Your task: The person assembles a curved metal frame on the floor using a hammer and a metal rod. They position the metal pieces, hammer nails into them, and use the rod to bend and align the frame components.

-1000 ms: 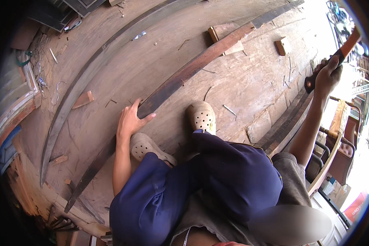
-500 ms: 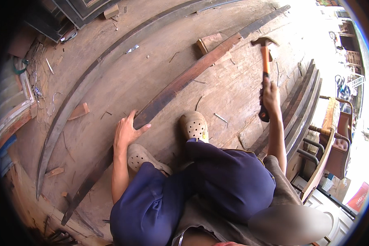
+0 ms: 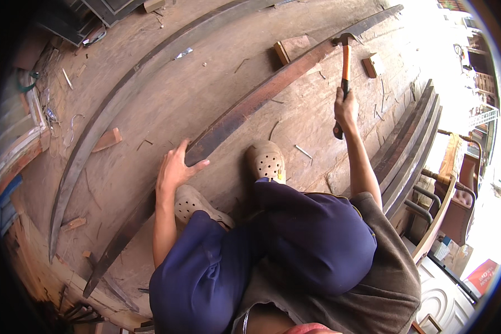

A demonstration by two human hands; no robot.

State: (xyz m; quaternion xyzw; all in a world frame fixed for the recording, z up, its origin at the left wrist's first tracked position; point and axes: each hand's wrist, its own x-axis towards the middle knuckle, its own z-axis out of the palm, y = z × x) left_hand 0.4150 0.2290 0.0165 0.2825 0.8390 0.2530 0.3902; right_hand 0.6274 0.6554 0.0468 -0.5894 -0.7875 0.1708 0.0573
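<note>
Head view: one long timber strip [image 3: 273, 86], dark with a reddish middle length, laid diagonally from the upper right to the lower left of the frame. Left hand [image 3: 172, 170], left of centre: thumb and fingers set wide apart, astride the strip and holding it between them. Right hand [image 3: 347, 109], right of centre: fingers clenched round the black grip of one claw hammer [image 3: 346, 65], orange and black; its head overlaps the strip at upper right, contact uncertain. Any marking on the hammer too small to read. One wood block [image 3: 295, 46], at the strip's far edge, upper centre; one smaller block [image 3: 373, 65], near the hammer. One pair of perforated beige clogs [image 3: 267, 160], centre. One curved strip [image 3: 100, 114], grey-brown, left. Dark timbers [image 3: 411, 139], several, side by side, right. One red panel [image 3: 482, 276] with white lettering, lower right.
</note>
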